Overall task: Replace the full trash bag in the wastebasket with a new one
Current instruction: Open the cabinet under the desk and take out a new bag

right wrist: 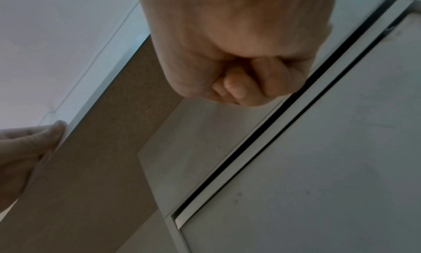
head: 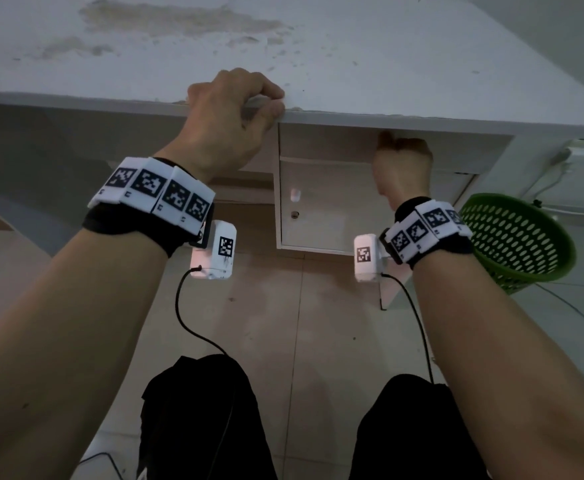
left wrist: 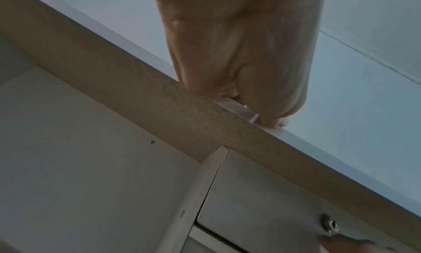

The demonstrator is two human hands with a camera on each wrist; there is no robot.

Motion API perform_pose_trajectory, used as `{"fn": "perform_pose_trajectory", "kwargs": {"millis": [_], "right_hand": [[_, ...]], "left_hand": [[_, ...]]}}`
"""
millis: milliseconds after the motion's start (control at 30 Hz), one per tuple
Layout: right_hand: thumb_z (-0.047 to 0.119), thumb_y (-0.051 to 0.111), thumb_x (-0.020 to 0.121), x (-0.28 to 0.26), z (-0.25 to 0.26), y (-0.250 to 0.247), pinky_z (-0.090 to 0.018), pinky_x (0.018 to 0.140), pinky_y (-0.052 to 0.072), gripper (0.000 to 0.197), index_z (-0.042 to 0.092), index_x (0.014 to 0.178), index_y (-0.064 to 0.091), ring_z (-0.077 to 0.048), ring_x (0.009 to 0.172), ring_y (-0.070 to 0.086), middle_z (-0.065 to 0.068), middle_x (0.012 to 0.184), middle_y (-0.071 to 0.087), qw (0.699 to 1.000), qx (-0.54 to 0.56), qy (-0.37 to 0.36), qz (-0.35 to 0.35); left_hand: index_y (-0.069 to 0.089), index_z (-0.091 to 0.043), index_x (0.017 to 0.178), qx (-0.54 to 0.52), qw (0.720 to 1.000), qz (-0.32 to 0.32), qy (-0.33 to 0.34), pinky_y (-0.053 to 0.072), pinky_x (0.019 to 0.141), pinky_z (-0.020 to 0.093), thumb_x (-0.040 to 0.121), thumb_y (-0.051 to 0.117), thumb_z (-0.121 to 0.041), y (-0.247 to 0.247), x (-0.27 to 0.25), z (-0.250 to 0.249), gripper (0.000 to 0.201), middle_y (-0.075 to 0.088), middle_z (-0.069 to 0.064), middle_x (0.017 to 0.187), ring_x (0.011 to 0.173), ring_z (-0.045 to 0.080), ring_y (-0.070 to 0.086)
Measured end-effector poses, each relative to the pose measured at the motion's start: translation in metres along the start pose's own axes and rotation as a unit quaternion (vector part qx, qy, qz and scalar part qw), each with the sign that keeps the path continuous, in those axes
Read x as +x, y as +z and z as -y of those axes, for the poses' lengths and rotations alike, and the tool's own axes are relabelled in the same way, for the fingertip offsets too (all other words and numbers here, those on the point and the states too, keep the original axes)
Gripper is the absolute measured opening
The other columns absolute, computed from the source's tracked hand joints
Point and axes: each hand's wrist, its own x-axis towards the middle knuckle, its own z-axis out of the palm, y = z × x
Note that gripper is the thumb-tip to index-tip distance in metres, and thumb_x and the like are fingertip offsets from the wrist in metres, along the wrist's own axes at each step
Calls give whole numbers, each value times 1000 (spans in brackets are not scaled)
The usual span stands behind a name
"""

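A person stands at a white desk [head: 370, 57] whose top is stained and scuffed, with two bare forearms reaching forward, each wearing one band of black-and-white markers and one small white camera box with a black cable. Under the desk top hangs one cabinet [head: 321, 216] with a drawer front above a door; the door carries one small lock and one pale knob. The desk's overhanging edge stands between the onlooker and the top of the drawer, hiding whatever the right fingers meet there. One green perforated wastebasket [head: 522, 244] stands on the tiled floor to the right of the cabinet, tilted in view, partly hidden behind the right wrist band; its inside cannot be seen. A white cable runs along the floor past it to a plug on the wall. The left hand [head: 230, 123] is on the desk's front edge, fingers curled over the top and thumb against the edge, pinching a small pale strip [left wrist: 241, 108] there; what the strip is cannot be told. The right hand [head: 403, 168] is raised in front of the drawer, just under the desk edge, its fingers [right wrist: 234, 87] curled into a fist holding nothing visible. The wastebasket lies well apart from both hands, lower and to the right of the right hand, touched by neither
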Motion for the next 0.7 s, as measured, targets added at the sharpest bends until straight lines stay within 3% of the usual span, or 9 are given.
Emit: {"fn": "perform_pose_trajectory", "kwargs": {"millis": [67, 133, 200, 367, 433, 467, 533, 600, 700], "right_hand": [[14, 41, 94, 6, 2, 4, -22, 47, 24, 21, 10, 74, 44, -20, 44, 39, -13, 60, 46, 995, 91, 49, -5], [25, 40, 95, 1, 9, 8, -17, 43, 24, 22, 13, 77, 46, -16, 39, 37, -10, 62, 48, 976, 173, 130, 13], [30, 37, 97, -6, 13, 12, -14, 42, 21, 22, 14, 84, 45, -14, 39, 35, -7, 62, 51, 966, 200, 159, 41], [22, 32, 98, -10, 16, 16, -13, 44, 20, 25, 14, 77, 43, -14, 39, 30, -6, 63, 50, 964, 227, 135, 17], [30, 34, 99, -7, 7, 22, -19, 46, 32, 33, 19, 70, 42, -14, 44, 37, -2, 62, 46, 983, 159, 94, 11], [35, 35, 99, -6, 3, 25, -24, 54, 40, 34, 21, 69, 43, -14, 50, 41, -2, 66, 47, 990, 123, 71, 6], [39, 34, 99, -7, -2, 32, -34, 68, 46, 37, 18, 75, 51, -21, 62, 49, -9, 79, 53, 995, 86, 46, -15], [41, 31, 100, -9, 0, 34, -38, 66, 49, 44, 9, 83, 55, -29, 71, 57, -14, 80, 58, 993, 105, 49, -34], [33, 28, 101, -6, -1, 30, -40, 63, 49, 39, 9, 88, 55, -32, 76, 60, -7, 70, 50, 995, 93, 37, -24]], "left_hand": [[62, -26, 121, 11, 1000, 11, 11, 27, 110, 41, 90, 57, -55, -1, -2, 1, 43, 62, -1, 121, 120, 18, 53], [62, -26, 120, 18, 1000, 4, 15, 25, 106, 37, 89, 59, -55, 0, -2, 1, 43, 62, -2, 121, 119, 19, 52], [61, -26, 120, 21, 1000, -1, 13, 21, 102, 34, 90, 60, -54, 2, -2, 0, 40, 61, -3, 121, 119, 18, 52], [63, -25, 116, 21, 999, -34, 11, 19, 100, 33, 84, 64, -62, 10, -3, 0, 49, 59, -4, 112, 113, 18, 51], [66, -23, 112, 18, 998, -60, 20, 19, 97, 35, 83, 61, -65, 16, -4, 1, 51, 62, -3, 109, 110, 19, 53], [67, -22, 110, 21, 997, -66, 29, 20, 95, 36, 83, 59, -67, 17, -4, 1, 53, 64, -3, 108, 109, 20, 54], [68, -21, 108, 27, 996, -74, 37, 19, 92, 37, 84, 57, -68, 19, -3, 1, 54, 66, -3, 106, 107, 21, 55], [69, -22, 107, 24, 997, -72, 32, 19, 92, 37, 83, 58, -67, 18, -4, 2, 53, 66, -3, 106, 108, 21, 55], [69, -22, 108, 9, 997, -73, 30, 18, 92, 35, 82, 61, -66, 17, -3, 1, 52, 66, -4, 106, 108, 21, 55]]}}
